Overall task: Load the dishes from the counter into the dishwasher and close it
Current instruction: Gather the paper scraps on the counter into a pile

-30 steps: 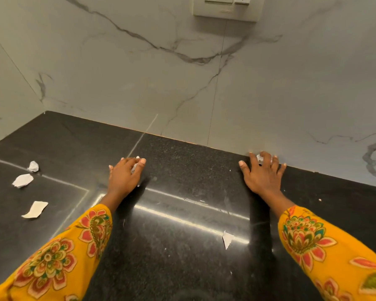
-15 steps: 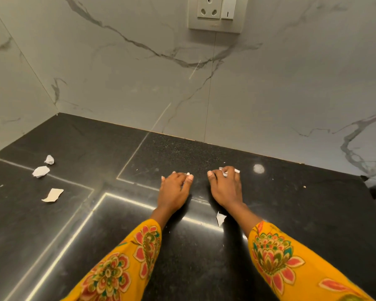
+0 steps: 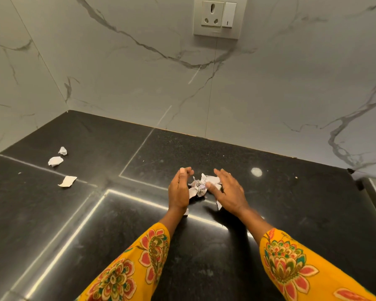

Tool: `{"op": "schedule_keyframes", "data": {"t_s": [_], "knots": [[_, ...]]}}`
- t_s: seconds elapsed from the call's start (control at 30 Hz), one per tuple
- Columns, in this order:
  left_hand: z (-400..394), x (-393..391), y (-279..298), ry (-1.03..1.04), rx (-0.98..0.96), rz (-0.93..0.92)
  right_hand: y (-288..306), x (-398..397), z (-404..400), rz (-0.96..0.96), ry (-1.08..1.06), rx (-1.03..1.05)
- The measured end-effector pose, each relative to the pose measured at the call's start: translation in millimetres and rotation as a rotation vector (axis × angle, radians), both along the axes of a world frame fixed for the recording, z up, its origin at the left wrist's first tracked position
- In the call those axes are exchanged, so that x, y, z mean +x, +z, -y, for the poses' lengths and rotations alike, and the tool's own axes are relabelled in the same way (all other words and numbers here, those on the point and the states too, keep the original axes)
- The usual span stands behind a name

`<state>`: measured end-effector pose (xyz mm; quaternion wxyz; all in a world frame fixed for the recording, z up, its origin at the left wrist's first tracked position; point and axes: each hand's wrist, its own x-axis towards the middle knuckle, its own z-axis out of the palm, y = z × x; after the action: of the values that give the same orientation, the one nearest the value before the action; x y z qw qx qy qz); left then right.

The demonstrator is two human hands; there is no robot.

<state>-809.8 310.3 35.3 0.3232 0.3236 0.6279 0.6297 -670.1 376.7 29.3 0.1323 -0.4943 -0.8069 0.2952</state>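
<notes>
Paper scraps, not dishes, are what she is busy with: a small heap of crumpled paper (image 3: 201,185) lies on the black counter (image 3: 291,203), and her two hands stand on edge on either side of it. The left hand (image 3: 179,190) is upright with its fingers nearly straight and bent a little at the tips, holding nothing; the right hand (image 3: 227,191) is spread and relaxed, its fingers just beside or touching the heap, also gripping nothing. Three more scraps (image 3: 61,165) lie well apart to her left near the corner, another scrap (image 3: 219,204) sits half under the right wrist, and a small one (image 3: 186,211) lies by the left wrist. No dish and no dishwasher can be seen from here, so I cannot tell where they are. To my eye this is counter tidying, a side step, with the loading itself not visibly begun. Next she would need to cup both hands in under the heap and lift it without shedding bits, then gather the strays.
</notes>
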Motion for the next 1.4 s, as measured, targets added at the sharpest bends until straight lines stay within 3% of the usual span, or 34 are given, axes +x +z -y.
{"op": "schedule_keyframes", "data": {"t_s": [0.17,0.47,0.73,0.9,1.1,1.3,1.4], "knots": [[18,-33,-6,0.098,-0.017,-0.019,-5,-24,26,0.159,0.189,0.028],[60,-108,-1,0.280,-0.059,-0.080,-7,-107,57,0.216,0.361,0.108],[99,-196,-1,0.501,-0.239,-0.580,-7,-184,78,0.191,0.427,0.155],[105,-244,-13,0.615,-0.439,-0.609,-7,-226,82,0.243,0.453,0.179],[90,-286,-18,0.581,-0.632,-0.590,-7,-259,73,0.272,0.449,0.150],[73,-317,-26,0.348,-0.786,-0.809,-9,-270,63,0.325,0.438,0.193],[64,-332,-25,0.318,-0.786,-0.817,-10,-272,59,0.348,0.423,0.214]]}}
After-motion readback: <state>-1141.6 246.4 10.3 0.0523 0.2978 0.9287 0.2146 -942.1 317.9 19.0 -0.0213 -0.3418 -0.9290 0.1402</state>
